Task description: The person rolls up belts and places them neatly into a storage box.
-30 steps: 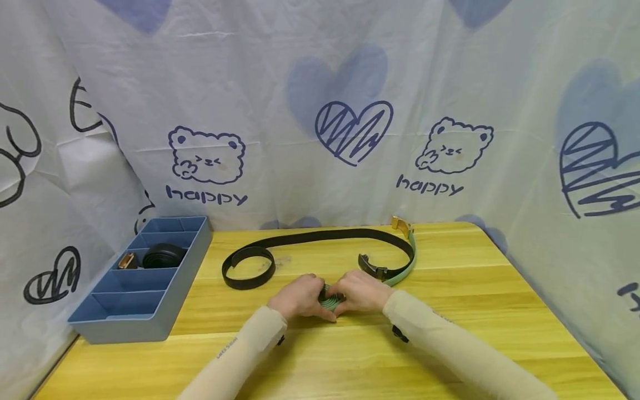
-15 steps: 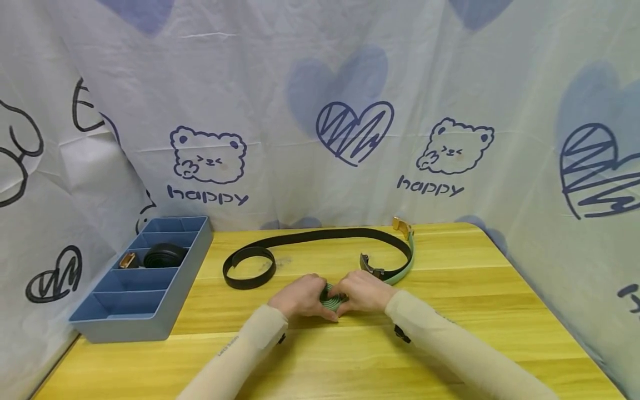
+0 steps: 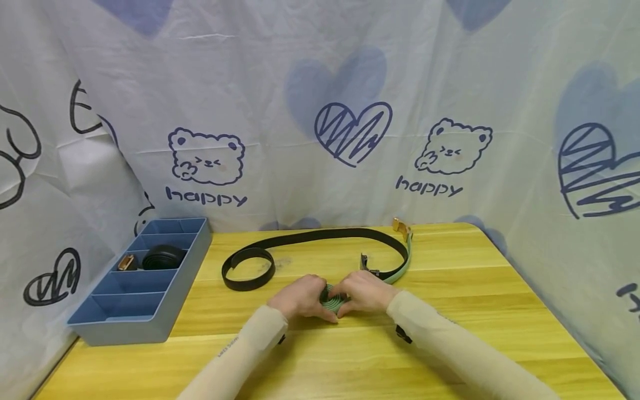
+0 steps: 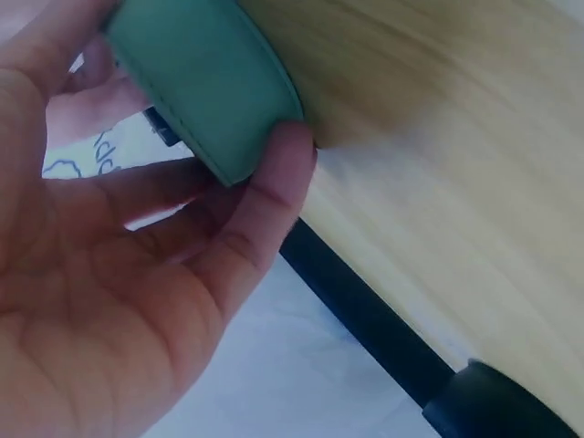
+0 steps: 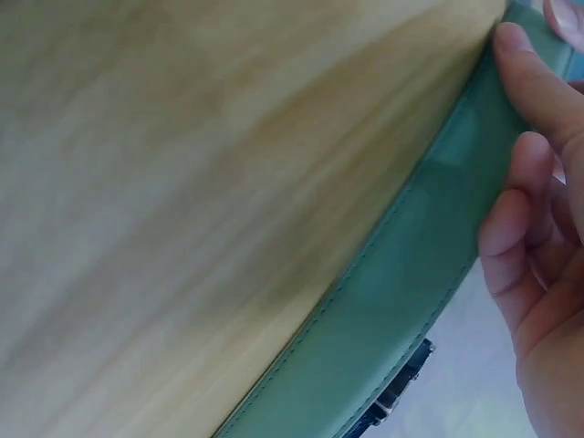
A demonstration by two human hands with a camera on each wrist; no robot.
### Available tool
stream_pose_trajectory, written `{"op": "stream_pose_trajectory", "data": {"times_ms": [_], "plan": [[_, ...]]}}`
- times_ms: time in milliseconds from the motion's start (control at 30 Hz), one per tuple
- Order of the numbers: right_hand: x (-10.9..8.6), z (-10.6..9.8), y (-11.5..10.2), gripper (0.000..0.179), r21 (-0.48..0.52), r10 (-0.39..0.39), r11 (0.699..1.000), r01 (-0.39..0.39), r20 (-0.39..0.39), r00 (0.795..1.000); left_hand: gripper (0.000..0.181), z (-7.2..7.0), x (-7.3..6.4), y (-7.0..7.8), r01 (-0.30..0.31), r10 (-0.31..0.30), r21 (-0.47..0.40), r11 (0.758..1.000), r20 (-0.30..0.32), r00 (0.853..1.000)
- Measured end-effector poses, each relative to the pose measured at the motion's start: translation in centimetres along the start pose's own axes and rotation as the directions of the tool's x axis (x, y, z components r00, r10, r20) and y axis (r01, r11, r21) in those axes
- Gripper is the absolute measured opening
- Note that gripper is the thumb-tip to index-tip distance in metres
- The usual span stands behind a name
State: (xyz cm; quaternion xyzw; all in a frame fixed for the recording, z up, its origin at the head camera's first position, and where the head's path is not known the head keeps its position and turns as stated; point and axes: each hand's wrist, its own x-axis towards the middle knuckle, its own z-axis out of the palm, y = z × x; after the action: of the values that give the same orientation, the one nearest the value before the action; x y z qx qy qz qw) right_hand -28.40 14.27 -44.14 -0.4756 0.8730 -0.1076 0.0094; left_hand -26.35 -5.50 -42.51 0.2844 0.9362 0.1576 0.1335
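Note:
A green belt point(image 3: 332, 303) is wound into a coil standing on edge between my two hands at the middle of the table. My left hand point(image 3: 301, 297) grips the coil from the left, fingertips against its green outer face point(image 4: 210, 87) in the left wrist view. From the right, my right hand point(image 3: 367, 291) holds the same coil, fingers at the edge of the green strap point(image 5: 392, 246). The unwound strap runs behind the right hand, curving back to a gold buckle point(image 3: 401, 226). Part of the coil is hidden by the fingers.
A black belt point(image 3: 320, 236) arcs behind the hands, loosely looped at its left end, its dark buckle point(image 3: 366, 263) near the right hand. On the left stands a blue divided box point(image 3: 192, 283) holding a rolled black belt point(image 3: 164, 257) with a gold buckle point(image 3: 127, 262).
The unwound green strap and the black belt's right-hand curve have drawn slightly leftward. The dark buckle has tipped more upright. Both hands stay round the coil in nearly the same place.

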Motion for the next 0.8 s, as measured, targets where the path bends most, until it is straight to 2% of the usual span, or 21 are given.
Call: {"op": "stream_pose_trajectory", "data": {"times_ms": [133, 400, 667, 800], "plan": [[-0.09, 0.12, -0.04, 0.043, 0.000, 0.001, 1.000, -0.001, -0.001, 1.000, 0.042, 0.18, -0.01, -0.06, 0.022, -0.022, 0.000, 1.000, -0.006, 1.000], [-0.33, 0.27, 0.12, 0.046, -0.022, 0.010, 1.000, -0.009, 0.014, 1.000, 0.042, 0.02, 0.03, -0.31, -0.025, 0.025, -0.009, 1.000, 0.028, 0.999], [-0.37, 0.25, 0.15, 0.046, -0.029, -0.001, 1.000, 0.001, -0.001, 1.000, 0.043, 0.17, 0.12, 0.03, 0.024, -0.024, -0.016, 1.000, 0.010, 1.000], [-0.61, 0.17, 0.26, 0.049, -0.023, 0.002, 1.000, -0.001, 0.021, 1.000, 0.042, 0.13, 0.31, -0.25, -0.014, 0.015, -0.030, 0.999, 0.021, 1.000]]}}
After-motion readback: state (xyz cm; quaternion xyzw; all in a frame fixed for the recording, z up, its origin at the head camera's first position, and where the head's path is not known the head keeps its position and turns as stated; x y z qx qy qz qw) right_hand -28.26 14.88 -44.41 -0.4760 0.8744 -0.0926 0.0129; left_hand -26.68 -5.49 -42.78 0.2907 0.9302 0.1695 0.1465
